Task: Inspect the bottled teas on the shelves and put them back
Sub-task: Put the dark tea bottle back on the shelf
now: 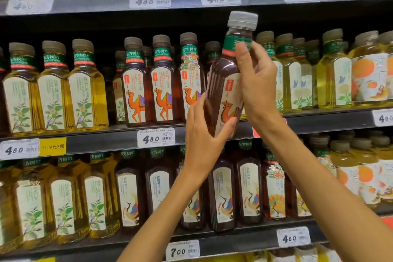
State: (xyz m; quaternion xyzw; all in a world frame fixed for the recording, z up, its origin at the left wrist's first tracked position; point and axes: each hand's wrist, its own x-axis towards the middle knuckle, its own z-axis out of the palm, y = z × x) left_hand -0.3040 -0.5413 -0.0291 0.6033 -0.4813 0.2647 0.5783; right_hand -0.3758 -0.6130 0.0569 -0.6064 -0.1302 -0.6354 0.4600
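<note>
Both hands are on one dark tea bottle [228, 83], held up in front of the middle shelf [319, 122], a bit right of centre. Its long axis runs nearly upright but tipped, with the grey cap [242, 20] at the top leaning off to the right and the base lower and further left. The camel label faces the camera, partly covered by fingers.

The left hand [204, 134] cups the bottom end, with the thumb curled across the front of the label and the fingers wrapped behind. The right hand [257, 83] grips the upper part from the right side, thumb pressed up near the green neck band, fingers curled round the back. So it's a two-handed hold, neither hand loose.

Behind it on the same shelf there's a row of matching camel bottles [163, 83] standing straight up, caps up. Yellow tea bottles [87, 87] sit to the left, and more pale ones are off to the right. A white price tag [156, 138] reading 480 sits on the shelf edge just left of the left hand. The lower shelf has dark bottles with bird labels [248, 187].
</note>
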